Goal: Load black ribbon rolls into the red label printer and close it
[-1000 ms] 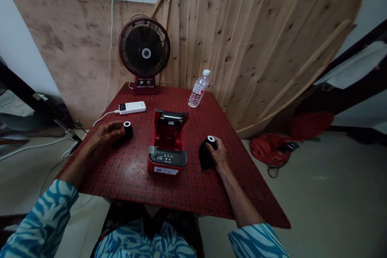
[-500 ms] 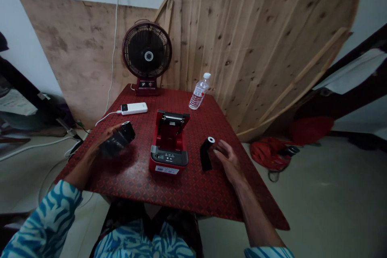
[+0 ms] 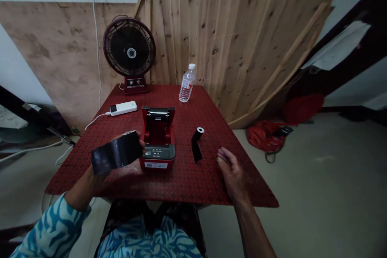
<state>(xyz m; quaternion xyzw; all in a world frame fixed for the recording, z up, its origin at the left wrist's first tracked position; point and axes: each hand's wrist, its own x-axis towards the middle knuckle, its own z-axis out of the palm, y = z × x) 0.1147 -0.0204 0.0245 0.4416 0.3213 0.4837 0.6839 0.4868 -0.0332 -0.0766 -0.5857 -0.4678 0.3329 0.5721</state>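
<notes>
A small red printer (image 3: 157, 137) with its lid raised sits in the middle of the red patterned table (image 3: 181, 185). My left hand (image 3: 128, 165) is closed on a black paper roll (image 3: 117, 155), whose loose end hangs out toward the left, just left of the printer's front. A second black roll (image 3: 196, 148) with a white core lies on the table right of the printer, a strip unrolled from it. My right hand (image 3: 231, 171) rests open on the table a little nearer than that roll and to its right, holding nothing.
A red desk fan (image 3: 129, 53) stands at the table's far edge, with a water bottle (image 3: 186, 83) to its right and a white power bank (image 3: 123, 108) with a cable on the left. Wooden boards lean behind. A red bag (image 3: 264, 137) lies on the floor.
My left hand lifted its black roll off the table and brought it toward the printer. My right hand let go of the other roll and drew back toward me.
</notes>
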